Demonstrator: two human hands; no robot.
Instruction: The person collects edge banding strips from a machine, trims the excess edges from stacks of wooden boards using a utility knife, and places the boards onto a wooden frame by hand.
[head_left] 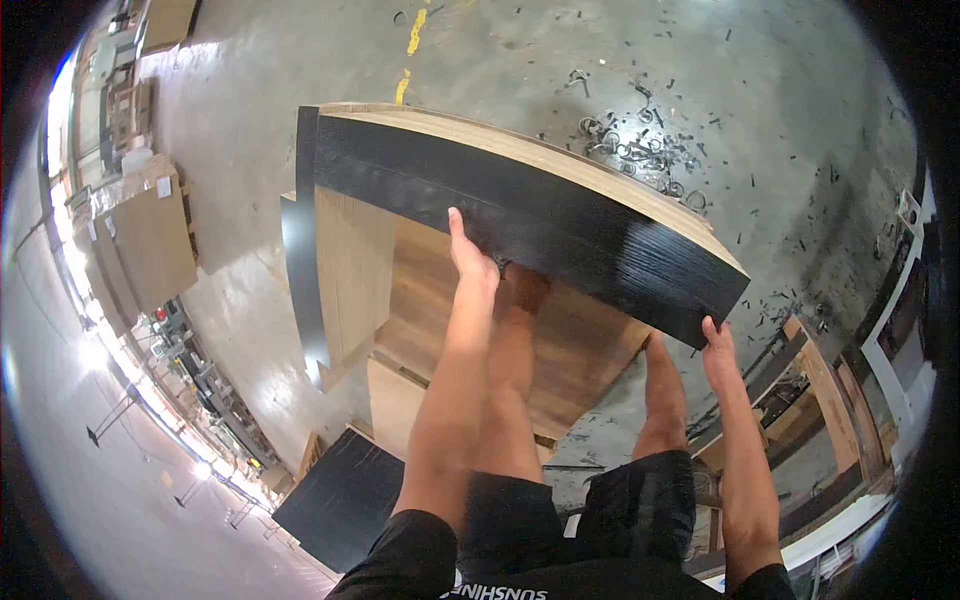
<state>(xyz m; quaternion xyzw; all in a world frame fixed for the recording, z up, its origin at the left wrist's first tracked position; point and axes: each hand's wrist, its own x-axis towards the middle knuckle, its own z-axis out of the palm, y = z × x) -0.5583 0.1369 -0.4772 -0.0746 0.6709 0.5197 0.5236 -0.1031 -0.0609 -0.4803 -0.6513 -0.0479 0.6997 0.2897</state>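
Note:
A long panel with a black face [530,215] and pale wooden edges lies across the view. My left hand [472,255] is on its near edge around the middle, thumb up on the black face and the other fingers hidden beneath. At the panel's right end, my right hand [718,350] grips the near corner, its thumb on the black face. Below the panel is a brown wooden surface [430,300]. A pale board with a black edge [350,270] stands to the left, by the panel's left end.
Black strips and curled scraps [645,150] litter the grey floor [260,130] beyond the panel. Cardboard-coloured stacks [145,240] stand at the left. A black board [345,495] lies at the lower left. A wooden frame [835,400] is at the right. My legs are below the panel.

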